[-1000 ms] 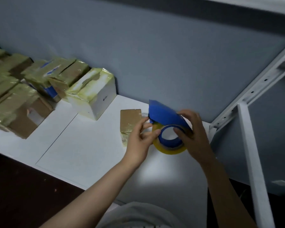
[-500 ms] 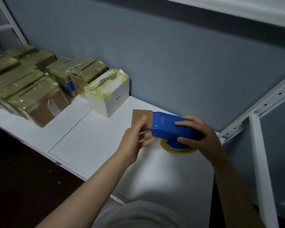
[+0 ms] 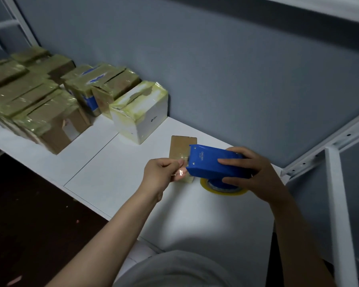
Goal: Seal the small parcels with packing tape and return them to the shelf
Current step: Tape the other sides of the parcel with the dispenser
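Note:
A small brown cardboard parcel lies flat on the white shelf, partly hidden by my hands. My right hand grips a blue tape dispenser held over the parcel's near end, with its yellow tape roll showing underneath. My left hand pinches the clear, glinting tape end just left of the dispenser's mouth, above the parcel's near corner.
Several taped parcels stand along the shelf's left: a white box nearest, brown boxes beyond it. A grey wall backs the shelf. A white metal shelf post rises at the right. Dark floor lies below left.
The dispenser has tipped from upright to lying flat over the parcel. My left hand has gone from steadying the roll to pinching the tape end. The view has shifted right.

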